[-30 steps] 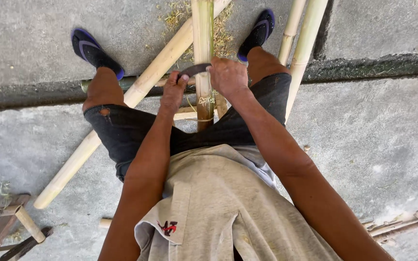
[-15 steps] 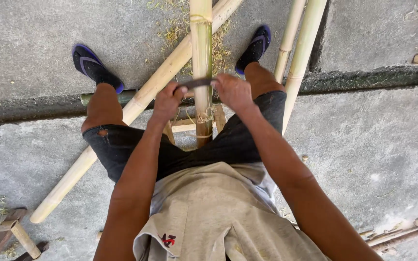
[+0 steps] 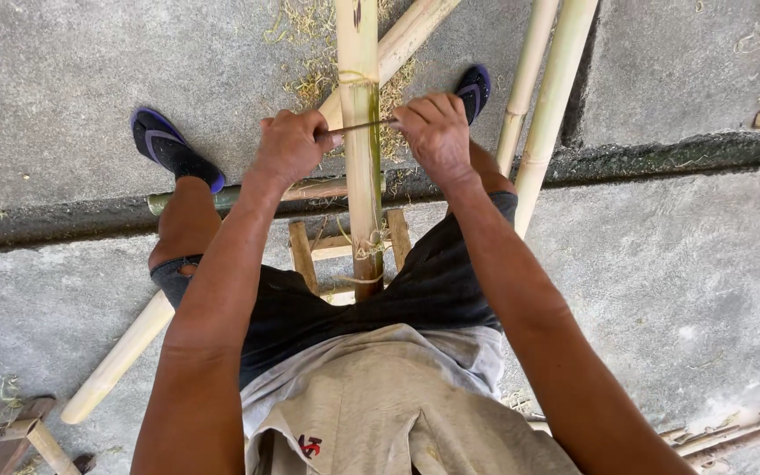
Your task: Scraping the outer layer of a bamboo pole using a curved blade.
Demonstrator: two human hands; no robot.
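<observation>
Bare concrete paving, littered with pale shavings, runs under a seated person who works a bamboo pole that stands between the knees, propped on a small wooden frame. Both fists are closed tight: the left hand and the right hand each grip one end of a thin dark blade laid crosswise against the pole. More bamboo poles lie to the right, and another slants under the left leg. A slip of the blade off the rounded pole could carry the edge toward the knees or the feet in blue sandals. The blade's handles are hidden inside the fists, and its edge is too thin to make out.
</observation>
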